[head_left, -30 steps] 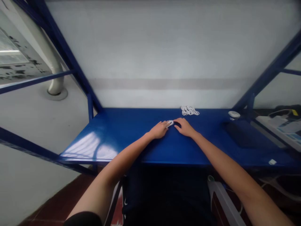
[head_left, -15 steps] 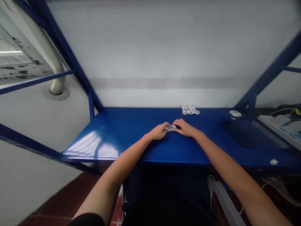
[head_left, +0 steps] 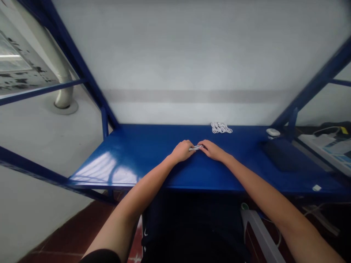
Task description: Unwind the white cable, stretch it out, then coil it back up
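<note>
Between my two hands, just above the blue table (head_left: 153,138), is a small coiled white cable (head_left: 195,148). My left hand (head_left: 182,151) is closed around the coil's left end. At the other end, the fingers of my right hand (head_left: 210,149) pinch the coil near its tip. Part of the cable is hidden behind my fingers. Beyond my hands, against the back panel, several coiled white cables (head_left: 221,128) lie in neat rows.
A round white object (head_left: 273,132) lies at the table's back right. Near the right front edge is a small white piece (head_left: 316,187). A dark flat patch (head_left: 279,155) lies between them. Blue frame posts (head_left: 105,109) rise at both sides.
The coil looks narrower and more pressed together between my hands. My left hand has turned slightly over it, and my right fingers have shifted a little along its end.
</note>
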A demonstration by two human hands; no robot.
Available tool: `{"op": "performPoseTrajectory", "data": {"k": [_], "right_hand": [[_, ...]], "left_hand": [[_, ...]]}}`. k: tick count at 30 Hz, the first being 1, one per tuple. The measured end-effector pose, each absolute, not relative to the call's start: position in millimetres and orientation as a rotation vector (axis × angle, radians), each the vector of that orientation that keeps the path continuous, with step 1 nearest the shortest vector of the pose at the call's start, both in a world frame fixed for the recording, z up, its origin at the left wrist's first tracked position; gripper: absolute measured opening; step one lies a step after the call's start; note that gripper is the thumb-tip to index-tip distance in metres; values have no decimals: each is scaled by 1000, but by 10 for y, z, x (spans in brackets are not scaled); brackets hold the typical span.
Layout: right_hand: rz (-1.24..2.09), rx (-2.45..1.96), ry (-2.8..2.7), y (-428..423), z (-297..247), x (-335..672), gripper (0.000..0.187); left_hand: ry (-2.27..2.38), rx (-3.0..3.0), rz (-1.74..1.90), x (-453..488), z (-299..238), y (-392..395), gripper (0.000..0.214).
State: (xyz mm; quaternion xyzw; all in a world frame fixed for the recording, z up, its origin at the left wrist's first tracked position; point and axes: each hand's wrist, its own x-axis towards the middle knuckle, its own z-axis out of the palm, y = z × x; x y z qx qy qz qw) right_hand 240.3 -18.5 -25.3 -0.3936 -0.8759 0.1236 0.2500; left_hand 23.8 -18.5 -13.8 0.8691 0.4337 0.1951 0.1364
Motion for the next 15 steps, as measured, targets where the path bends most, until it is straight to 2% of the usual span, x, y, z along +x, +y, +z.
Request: {"op": "performPoseTrajectory", "data": {"k": [9,15], "right_hand": [[553,-1115,-2191,-181,-249,2313,23],[690,-1085,-2015,-150,-274,2297,24]], "left_hand": [[1350,2461,513,270,-32,-264,27],[1213,2295,603,242,-83,-188,30]]}}
